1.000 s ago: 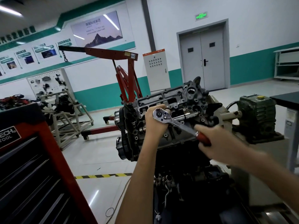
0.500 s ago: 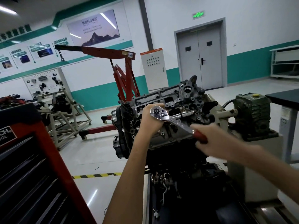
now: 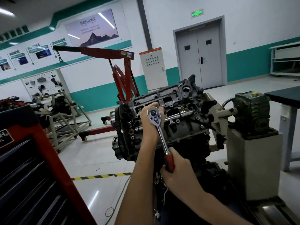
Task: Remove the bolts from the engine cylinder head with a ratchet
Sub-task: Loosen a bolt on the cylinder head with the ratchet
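The grey cylinder head (image 3: 183, 124) sits tilted on an engine stand, its top face turned toward me. A chrome ratchet (image 3: 158, 127) with a red grip has its head at the upper left of the cylinder head, and a long extension bar (image 3: 180, 114) runs from it into the head. My left hand (image 3: 148, 119) curls around the ratchet head from behind. My right hand (image 3: 178, 172) grips the red handle below, which points down and slightly right. The bolt itself is hidden.
A red tool cabinet (image 3: 32, 168) stands close on my left. A red engine hoist (image 3: 120, 75) stands behind the engine. A green gearbox (image 3: 253, 111) on a grey pedestal sits to the right, beside a dark table (image 3: 285, 96). Yellow-black tape (image 3: 100, 176) marks the floor.
My right hand has swung the ratchet handle from pointing right to pointing nearly straight down. My left hand has stayed on the ratchet head.
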Demonstrator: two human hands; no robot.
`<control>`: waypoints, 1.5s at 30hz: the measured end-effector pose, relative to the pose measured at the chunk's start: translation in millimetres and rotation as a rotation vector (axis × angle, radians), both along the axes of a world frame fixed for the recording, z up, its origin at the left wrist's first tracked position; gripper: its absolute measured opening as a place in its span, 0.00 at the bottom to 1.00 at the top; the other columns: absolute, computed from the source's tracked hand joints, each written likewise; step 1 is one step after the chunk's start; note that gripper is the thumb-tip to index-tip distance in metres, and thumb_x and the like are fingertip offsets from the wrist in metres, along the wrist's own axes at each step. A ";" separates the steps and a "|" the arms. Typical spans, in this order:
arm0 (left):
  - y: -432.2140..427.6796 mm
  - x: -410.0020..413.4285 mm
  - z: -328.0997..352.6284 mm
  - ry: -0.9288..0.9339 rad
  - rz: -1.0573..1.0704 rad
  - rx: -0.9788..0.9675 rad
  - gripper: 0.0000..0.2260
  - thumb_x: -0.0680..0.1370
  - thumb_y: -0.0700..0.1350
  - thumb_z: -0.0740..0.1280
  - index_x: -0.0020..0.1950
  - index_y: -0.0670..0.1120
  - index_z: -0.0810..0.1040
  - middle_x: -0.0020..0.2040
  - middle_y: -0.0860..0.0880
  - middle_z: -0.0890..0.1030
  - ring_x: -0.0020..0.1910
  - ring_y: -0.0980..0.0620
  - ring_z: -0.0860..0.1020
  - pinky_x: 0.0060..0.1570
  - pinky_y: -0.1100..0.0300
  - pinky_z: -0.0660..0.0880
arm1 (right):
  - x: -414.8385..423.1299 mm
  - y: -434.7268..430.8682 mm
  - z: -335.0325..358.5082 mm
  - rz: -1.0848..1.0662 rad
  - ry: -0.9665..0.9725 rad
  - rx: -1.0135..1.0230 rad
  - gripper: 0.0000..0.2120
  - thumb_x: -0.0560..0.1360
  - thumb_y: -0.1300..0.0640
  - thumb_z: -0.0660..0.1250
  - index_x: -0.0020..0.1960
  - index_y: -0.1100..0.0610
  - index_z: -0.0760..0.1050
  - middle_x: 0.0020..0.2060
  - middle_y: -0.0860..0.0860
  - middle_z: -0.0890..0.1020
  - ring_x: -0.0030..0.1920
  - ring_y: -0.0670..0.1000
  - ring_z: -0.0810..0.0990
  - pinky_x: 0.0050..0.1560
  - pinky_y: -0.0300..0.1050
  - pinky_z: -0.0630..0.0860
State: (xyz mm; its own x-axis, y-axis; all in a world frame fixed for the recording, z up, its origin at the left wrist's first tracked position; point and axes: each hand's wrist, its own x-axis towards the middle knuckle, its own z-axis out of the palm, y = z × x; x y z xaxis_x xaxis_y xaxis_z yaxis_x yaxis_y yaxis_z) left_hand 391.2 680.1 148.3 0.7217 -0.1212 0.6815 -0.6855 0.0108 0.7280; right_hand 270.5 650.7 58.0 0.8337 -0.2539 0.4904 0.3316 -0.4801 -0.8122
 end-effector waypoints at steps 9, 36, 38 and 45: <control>12.8 0.0 0.3 -0.195 -0.084 0.042 0.18 0.79 0.36 0.66 0.29 0.37 0.67 0.26 0.49 0.64 0.28 0.58 0.61 0.29 0.67 0.60 | 2.6 -121.3 102.7 -0.085 0.114 -0.943 0.09 0.72 0.61 0.65 0.44 0.47 0.72 0.28 0.43 0.74 0.28 0.39 0.74 0.30 0.33 0.71; 2.4 1.1 -9.8 -0.084 -0.054 -0.174 0.19 0.77 0.35 0.67 0.33 0.54 0.69 0.26 0.60 0.70 0.28 0.64 0.68 0.32 0.72 0.67 | -9.5 -72.7 29.1 -0.079 0.015 -0.419 0.11 0.69 0.62 0.68 0.44 0.50 0.68 0.26 0.46 0.72 0.22 0.43 0.71 0.25 0.32 0.68; -1.9 -1.3 -9.2 -0.085 -0.061 -0.203 0.20 0.77 0.34 0.66 0.32 0.55 0.67 0.25 0.61 0.67 0.28 0.64 0.65 0.33 0.71 0.65 | -7.5 -38.6 8.5 -0.048 -0.005 -0.150 0.12 0.70 0.64 0.67 0.40 0.51 0.66 0.25 0.48 0.71 0.21 0.43 0.70 0.22 0.31 0.66; 14.6 0.8 -7.0 -0.122 -0.151 -0.038 0.21 0.78 0.34 0.65 0.29 0.49 0.63 0.24 0.58 0.62 0.27 0.63 0.60 0.30 0.72 0.60 | -6.1 -42.6 19.3 0.061 0.042 -0.235 0.11 0.69 0.65 0.65 0.40 0.52 0.66 0.26 0.49 0.70 0.21 0.45 0.67 0.23 0.35 0.65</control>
